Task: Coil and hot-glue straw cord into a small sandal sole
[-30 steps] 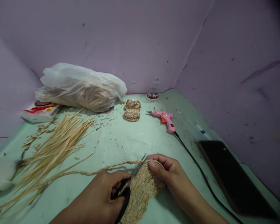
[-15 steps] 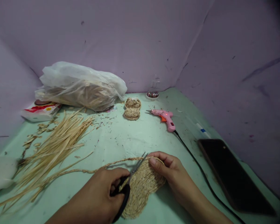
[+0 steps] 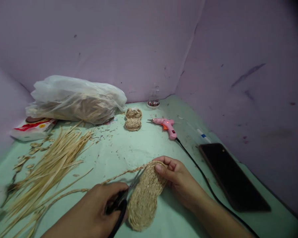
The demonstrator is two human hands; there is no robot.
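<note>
My left hand (image 3: 99, 208) grips black-handled scissors (image 3: 123, 200), whose blades point up and right at the braided straw cord (image 3: 121, 173). That cord runs from the top of a woven, sole-shaped straw mat (image 3: 145, 196) off to the left. Fingers of my right hand (image 3: 175, 177) pinch the mat's upper right edge and hold it down on the green table. The scissor blades lie close together at the spot where the cord meets the mat.
Loose straw strips (image 3: 49, 165) lie at the left. Behind them sit a plastic bag of straw (image 3: 75, 102) and a red-white packet (image 3: 32, 127). A second woven piece (image 3: 133, 119), a pink glue gun (image 3: 166, 125) with a black cable, and a dark phone (image 3: 232, 178) lie to the right.
The view has swung a little to the right and down. The scissors have slid down and left with my left hand and their blades have come closer together. My right hand keeps hold of the mat.
</note>
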